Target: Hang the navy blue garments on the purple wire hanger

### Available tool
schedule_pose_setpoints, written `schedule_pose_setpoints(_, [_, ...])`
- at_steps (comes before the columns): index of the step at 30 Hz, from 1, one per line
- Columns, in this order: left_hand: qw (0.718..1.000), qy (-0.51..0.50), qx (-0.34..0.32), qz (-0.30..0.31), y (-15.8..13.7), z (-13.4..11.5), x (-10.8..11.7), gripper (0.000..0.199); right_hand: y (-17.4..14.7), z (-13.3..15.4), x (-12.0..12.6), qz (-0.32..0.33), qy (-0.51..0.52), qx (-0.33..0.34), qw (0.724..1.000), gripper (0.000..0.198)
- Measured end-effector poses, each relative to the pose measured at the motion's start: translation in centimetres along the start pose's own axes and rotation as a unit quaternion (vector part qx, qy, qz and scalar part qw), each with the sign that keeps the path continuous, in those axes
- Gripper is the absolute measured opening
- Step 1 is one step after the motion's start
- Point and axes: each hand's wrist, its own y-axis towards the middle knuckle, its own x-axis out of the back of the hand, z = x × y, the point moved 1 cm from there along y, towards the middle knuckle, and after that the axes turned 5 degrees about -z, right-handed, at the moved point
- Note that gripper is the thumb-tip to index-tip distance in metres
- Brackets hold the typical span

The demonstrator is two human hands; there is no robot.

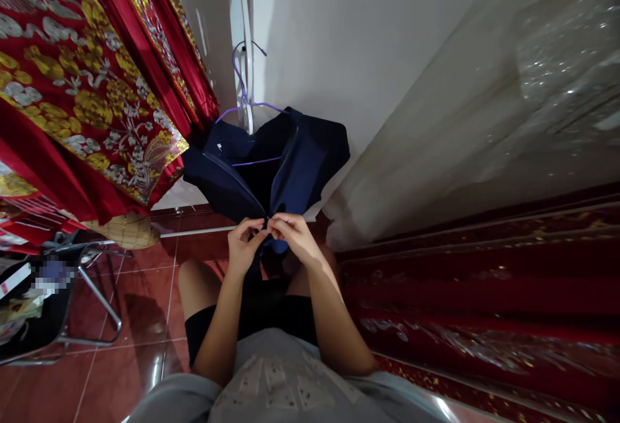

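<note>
A navy jacket (pixel 303 165) hangs on a purple wire hanger (pixel 241 81) in front of me, its collar spread wide and its front edges meeting in a V. At the bottom of that V, my left hand (pixel 246 239) pinches the jacket's front with thumb and index finger. Close beside it, almost touching, my right hand (pixel 292 232) pinches the other side of the front, where a zipper seems to run. My fingers hide the exact point they grip. The lower part of the jacket drops between my knees.
To the left hangs red cloth (pixel 97 87) embroidered in gold and silver. Below it stands a black folding chair (pixel 68 313) with items on its seat. Sheer, pale fabric (pixel 436 126) and red embroidered cloth (pixel 484 294) fill the right. The floor is red tile (pixel 140 319).
</note>
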Motion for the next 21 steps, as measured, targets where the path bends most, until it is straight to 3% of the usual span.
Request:
schedule_pose_setpoints(3, [1.0, 0.027, -0.014, -0.004, -0.1, 0.1, -0.1, 0.024, 0.3, 0.0, -0.3, -0.009, 0.087, -0.068, 0.994, 0.027])
schedule_pose_setpoints(7, [0.997, 0.063, -0.023, -0.03, 0.1, 0.7, -0.7, 0.023, 2.9, 0.6, -0.4, -0.03, 0.144, -0.07, 0.987, 0.024])
schedule_pose_setpoints(11, [0.992, 0.113, -0.029, -0.04, 0.9, 2.0, -1.4, 0.019, 8.2, 3.5, -0.3, -0.067, 0.157, -0.036, 0.985, 0.022])
schedule_pose_setpoints(15, [0.985, 0.161, -0.054, -0.044, 1.5, 3.1, -2.1, 0.012, 12.7, 9.0, -0.6, -0.096, 0.14, 0.028, 0.985, 0.025])
schedule_pose_setpoints(18, [0.976, 0.195, -0.088, -0.035, 1.6, 3.1, -2.5, 0.009, 13.8, 12.3, -1.3, -0.096, 0.136, 0.074, 0.983, 0.03])
schedule_pose_setpoints(21, [0.969, 0.22, -0.11, 0.004, 2.3, 2.2, -2.5, 0.009, 13.0, 13.1, -1.8, -0.089, 0.12, 0.114, 0.982, 0.033])
